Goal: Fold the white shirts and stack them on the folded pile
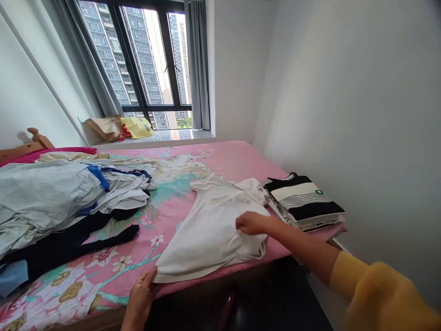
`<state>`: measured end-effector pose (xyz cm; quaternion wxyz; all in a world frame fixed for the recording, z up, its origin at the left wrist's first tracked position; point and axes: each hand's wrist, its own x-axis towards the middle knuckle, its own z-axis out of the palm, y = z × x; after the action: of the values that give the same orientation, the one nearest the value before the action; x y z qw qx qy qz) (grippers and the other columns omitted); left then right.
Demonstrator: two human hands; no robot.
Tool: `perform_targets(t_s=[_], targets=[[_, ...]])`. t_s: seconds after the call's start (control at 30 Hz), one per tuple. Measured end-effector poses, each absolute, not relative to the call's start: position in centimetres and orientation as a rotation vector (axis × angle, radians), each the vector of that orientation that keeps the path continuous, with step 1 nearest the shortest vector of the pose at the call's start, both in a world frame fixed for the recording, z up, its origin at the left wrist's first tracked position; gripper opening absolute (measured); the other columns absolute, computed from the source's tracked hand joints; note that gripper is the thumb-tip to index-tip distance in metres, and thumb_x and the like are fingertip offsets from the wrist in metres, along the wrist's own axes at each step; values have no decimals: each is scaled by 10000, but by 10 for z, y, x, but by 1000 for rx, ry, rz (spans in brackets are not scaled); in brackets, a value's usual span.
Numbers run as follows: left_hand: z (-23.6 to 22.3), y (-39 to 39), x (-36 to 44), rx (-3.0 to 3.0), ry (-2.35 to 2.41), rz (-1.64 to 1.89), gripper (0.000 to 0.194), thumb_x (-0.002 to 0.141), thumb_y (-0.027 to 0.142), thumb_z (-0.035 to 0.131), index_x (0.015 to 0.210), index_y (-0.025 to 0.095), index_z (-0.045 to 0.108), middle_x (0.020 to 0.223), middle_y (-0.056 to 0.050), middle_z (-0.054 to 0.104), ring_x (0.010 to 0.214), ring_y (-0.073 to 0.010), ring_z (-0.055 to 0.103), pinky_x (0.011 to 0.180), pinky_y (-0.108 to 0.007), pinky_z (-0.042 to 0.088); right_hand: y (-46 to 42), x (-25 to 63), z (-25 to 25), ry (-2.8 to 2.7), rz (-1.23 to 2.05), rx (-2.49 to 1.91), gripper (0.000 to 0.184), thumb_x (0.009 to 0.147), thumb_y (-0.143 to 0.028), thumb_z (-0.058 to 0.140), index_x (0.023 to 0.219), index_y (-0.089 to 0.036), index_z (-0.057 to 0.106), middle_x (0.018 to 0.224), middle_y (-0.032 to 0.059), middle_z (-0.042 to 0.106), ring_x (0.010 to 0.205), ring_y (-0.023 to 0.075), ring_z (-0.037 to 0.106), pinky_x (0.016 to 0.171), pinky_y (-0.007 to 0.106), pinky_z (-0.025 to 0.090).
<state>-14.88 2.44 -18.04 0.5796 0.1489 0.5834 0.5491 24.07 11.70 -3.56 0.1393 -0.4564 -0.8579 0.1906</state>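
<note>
A white T-shirt [210, 225] lies spread flat on the pink flowered bed sheet [227, 158], its hem toward me. My left hand [141, 296] pinches the shirt's near left hem corner at the bed's edge. My right hand [253, 223], in a yellow sleeve, rests closed on the shirt's right side, gripping the cloth near the sleeve. To the right of that hand sits a stack of folded black-and-white striped clothes [303, 200].
A heap of unfolded light blue, white and dark clothes [65, 197] covers the bed's left half. Paper and yellow bags [120, 126] stand on the window ledge. A white wall runs along the right. The wooden headboard [27, 145] is far left.
</note>
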Motion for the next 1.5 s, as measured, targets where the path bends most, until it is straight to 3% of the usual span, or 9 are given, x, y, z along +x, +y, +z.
perform_targets(t_s=[0.2, 0.33, 0.43, 0.63, 0.73, 0.87, 1.07, 1.33, 1.5], targets=[[-189, 29, -145, 397, 1486, 1469, 362, 590, 248, 753, 891, 207, 557, 749, 33, 637, 599, -130, 631, 550, -242, 536, 40, 305, -141, -2054, 421, -1484, 303, 689, -19, 401, 830, -179, 616, 827, 43, 610, 822, 174, 561, 761, 298, 455], [-199, 27, -148, 458, 1459, 1459, 413, 545, 315, 796, 892, 218, 595, 776, 51, 643, 644, -120, 634, 568, -218, 541, 15, 314, -162, -2148, 344, -1311, 650, 637, 54, 381, 1208, -217, 534, 1074, 83, 546, 999, 196, 501, 891, 357, 440], [-194, 26, -151, 483, 1434, 1353, 492, 517, 345, 819, 962, 221, 650, 851, 27, 680, 694, -147, 657, 576, -227, 551, 21, 307, -162, -2257, 243, -1243, 719, 659, 65, 380, 1312, -226, 459, 1069, 91, 524, 977, 200, 487, 873, 371, 448], [-148, 22, -150, 518, 1239, 1314, 637, 476, 278, 854, 1081, 211, 668, 998, -48, 721, 988, -257, 656, 793, -267, 566, 44, 295, -136, -2295, 108, -1175, 304, 741, -11, 482, 902, -212, 643, 860, 55, 536, 834, 186, 501, 744, 332, 452], [-128, 19, -150, 602, 1191, 1344, 737, 478, 270, 855, 1176, 236, 622, 1069, -44, 709, 1079, -246, 617, 868, -231, 525, 34, 298, -113, -2090, 170, -1119, 212, 813, -77, 511, 910, -220, 633, 921, 59, 554, 893, 183, 524, 788, 332, 460], [-119, 18, -145, 603, 1461, 1293, 605, 563, 325, 812, 1136, 220, 648, 951, -42, 736, 992, -221, 658, 922, -260, 490, 2, 302, -94, -1795, 338, -1111, 99, 881, -197, 508, 921, -225, 594, 974, 58, 589, 972, 189, 549, 864, 338, 462], [-118, 11, -129, 665, 1739, 1351, 488, 671, 317, 697, 1154, 263, 647, 814, -14, 734, 869, -221, 691, 864, -340, 533, -47, 306, -93, -1599, 465, -1352, 124, 910, -282, 457, 920, -216, 561, 815, 21, 580, 751, 163, 564, 695, 271, 472], [-95, 6, -112, 789, 1910, 1424, 498, 662, 401, 680, 1135, 245, 664, 829, -32, 729, 953, -291, 663, 863, -436, 528, -74, 325, -115, -2008, 477, -1485, 189, 795, -104, 495, 910, -230, 575, 861, 38, 582, 819, 196, 528, 703, 317, 455], [-88, 6, -104, 781, 1932, 1453, 468, 664, 377, 673, 1122, 283, 669, 829, -13, 725, 987, -283, 652, 982, -478, 439, -64, 338, -114, -1595, 148, -1544, 54, 829, -195, 499, 788, -218, 524, 764, 26, 537, 733, 186, 511, 682, 321, 433]])
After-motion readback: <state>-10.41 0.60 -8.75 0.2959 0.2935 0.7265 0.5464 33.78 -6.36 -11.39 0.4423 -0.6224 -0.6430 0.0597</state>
